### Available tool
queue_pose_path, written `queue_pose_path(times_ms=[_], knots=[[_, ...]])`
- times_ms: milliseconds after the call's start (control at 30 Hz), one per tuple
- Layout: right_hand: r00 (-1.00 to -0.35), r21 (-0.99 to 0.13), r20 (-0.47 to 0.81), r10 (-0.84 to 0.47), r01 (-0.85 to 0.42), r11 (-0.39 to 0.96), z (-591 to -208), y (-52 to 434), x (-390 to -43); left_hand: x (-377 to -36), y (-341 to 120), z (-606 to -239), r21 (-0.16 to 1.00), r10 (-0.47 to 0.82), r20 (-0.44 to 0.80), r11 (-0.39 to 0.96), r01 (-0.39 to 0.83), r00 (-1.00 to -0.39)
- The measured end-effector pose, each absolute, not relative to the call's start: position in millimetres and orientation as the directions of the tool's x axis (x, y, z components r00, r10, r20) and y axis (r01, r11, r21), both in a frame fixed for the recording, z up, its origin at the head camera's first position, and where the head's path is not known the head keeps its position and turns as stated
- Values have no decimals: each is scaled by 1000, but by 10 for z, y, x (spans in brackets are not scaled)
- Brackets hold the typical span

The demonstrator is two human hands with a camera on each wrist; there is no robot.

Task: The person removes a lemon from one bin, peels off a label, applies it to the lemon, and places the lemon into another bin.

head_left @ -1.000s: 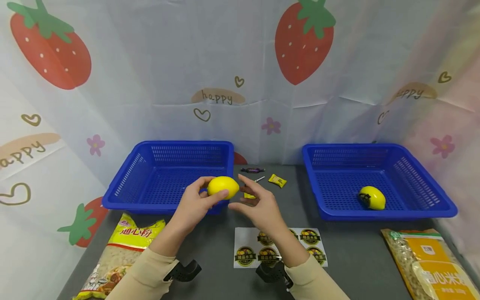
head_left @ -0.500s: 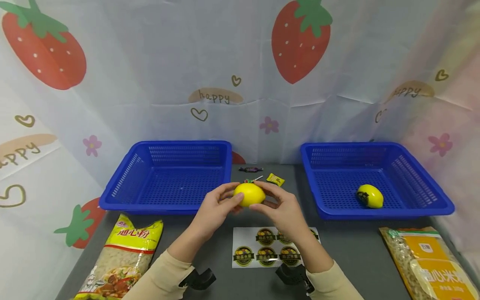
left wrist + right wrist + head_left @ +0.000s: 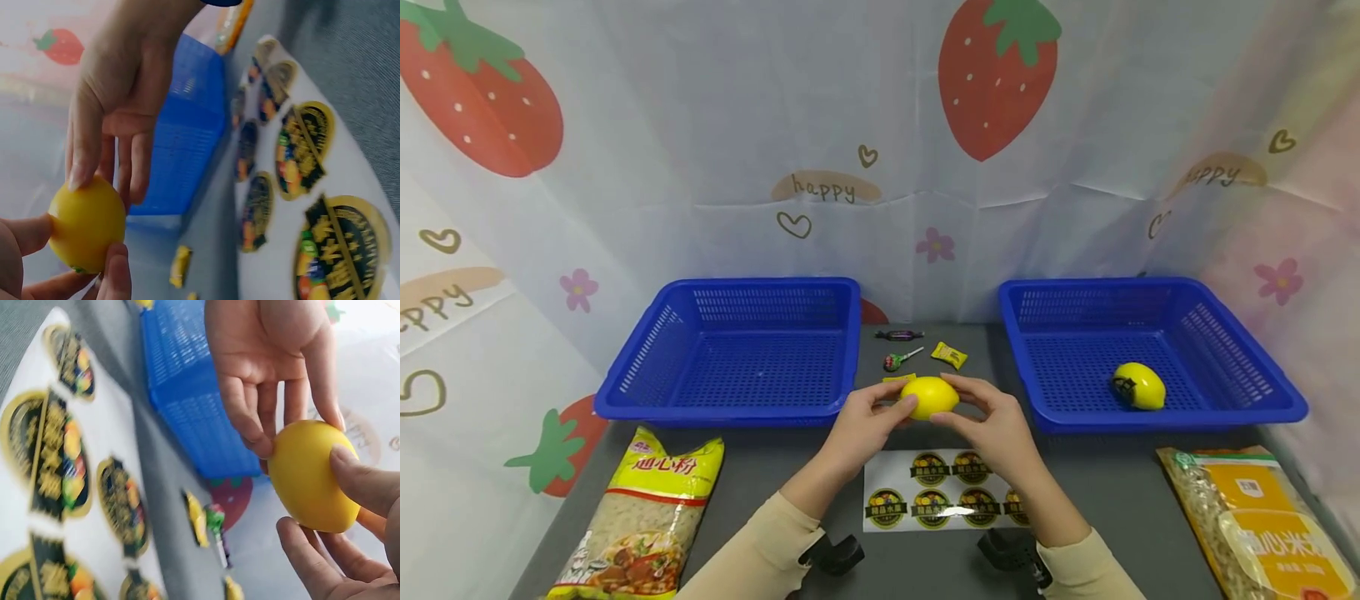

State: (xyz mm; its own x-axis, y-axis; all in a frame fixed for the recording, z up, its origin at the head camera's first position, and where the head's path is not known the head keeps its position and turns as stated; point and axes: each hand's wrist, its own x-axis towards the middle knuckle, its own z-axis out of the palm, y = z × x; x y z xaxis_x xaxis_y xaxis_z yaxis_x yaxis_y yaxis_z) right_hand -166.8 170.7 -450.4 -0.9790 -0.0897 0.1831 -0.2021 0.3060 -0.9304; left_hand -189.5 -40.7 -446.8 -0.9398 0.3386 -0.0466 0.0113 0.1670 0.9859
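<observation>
Just above the grey counter (image 3: pixel 1105 500), between two blue plastic mesh baskets, both hands pinch one smooth yellow lemon (image 3: pixel 929 397) — the left hand (image 3: pixel 865 427) at its left end, the right hand (image 3: pixel 996 429) at its right, fingers curled round it; below lies a white sheet of round fruit stickers (image 3: pixel 940 493); a second yellow lemon (image 3: pixel 1138 386) rests in the right basket (image 3: pixel 1225 350); the left basket (image 3: pixel 737 358) stands beside the left hand.

You hold a yellow lemon (image 3: pixel 929 397) between your left hand (image 3: pixel 867 427) and right hand (image 3: pixel 996 427), above the sticker sheet (image 3: pixel 942 492). A second lemon (image 3: pixel 1138 386) lies in the right blue basket (image 3: pixel 1262 400).
</observation>
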Motion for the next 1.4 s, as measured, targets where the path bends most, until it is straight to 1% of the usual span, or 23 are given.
queue_pose_path(times_ms=[167,367,633,833,1033,1200,1400], knots=[[-992,-939,84,-96,-111,326,-4674,1822,-1729,-1987,-314,-4667,977,342,-89,213,-15,-936],[-992,-929,15,-122,-59,366,-4862,1848,-1854,-2065,-265,-4855,971,311,-134,232,-61,-941],[-993,-897,-15,-119,-39,439,-4930,1837,-1989,-2139,-235,-4909,954,272,-154,293,-71,-950],[-989,-895,-35,-143,-33,445,-4926,1837,-2020,-2149,-231,-4914,949,296,-156,310,-60,-942],[-987,-897,-39,-155,-34,440,-4925,1832,-2018,-2157,-228,-4916,940,284,-167,336,-65,-944],[-986,-880,-33,-164,-49,472,-4931,1829,-2010,-2148,-223,-4928,926,278,-173,372,-60,-945],[-984,-889,-38,-176,-47,456,-4941,1838,-1989,-2129,-232,-4925,922,271,-172,382,-58,-947]])
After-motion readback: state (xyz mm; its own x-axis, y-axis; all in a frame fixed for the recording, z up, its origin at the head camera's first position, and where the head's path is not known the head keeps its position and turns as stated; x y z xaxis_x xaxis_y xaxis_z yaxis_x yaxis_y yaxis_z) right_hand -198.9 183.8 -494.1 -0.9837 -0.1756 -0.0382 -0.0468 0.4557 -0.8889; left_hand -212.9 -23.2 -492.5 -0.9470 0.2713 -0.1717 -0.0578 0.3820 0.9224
